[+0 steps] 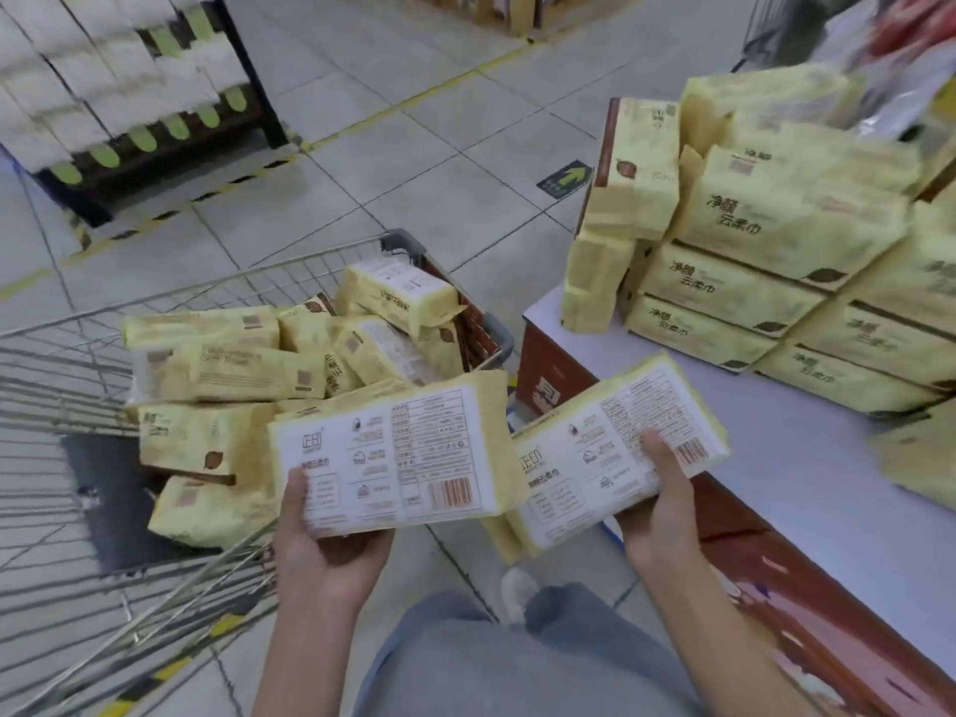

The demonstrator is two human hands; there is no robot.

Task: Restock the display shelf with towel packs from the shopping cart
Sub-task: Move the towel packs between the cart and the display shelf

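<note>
Gripped in the left hand [331,540], thumb on its white label: a flat pale-yellow plastic towel pack [393,458], over the near right edge of the silver wire shopping cart [398,246]. Gripped the same way in the right hand [659,514]: a second yellow pack [595,458], just at the near left edge of the white-topped red display shelf [776,458]. Loose in the cart, many more yellow packs [233,375]; far right on the shelf, a neat stack of packs [765,225].

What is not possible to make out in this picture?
Head view:
fingers of left hand and right hand, hidden under the packs they hold;
lower packs in the cart, buried under upper ones;
shelf stack, cut off by the right edge;
label print, blurred.
</note>
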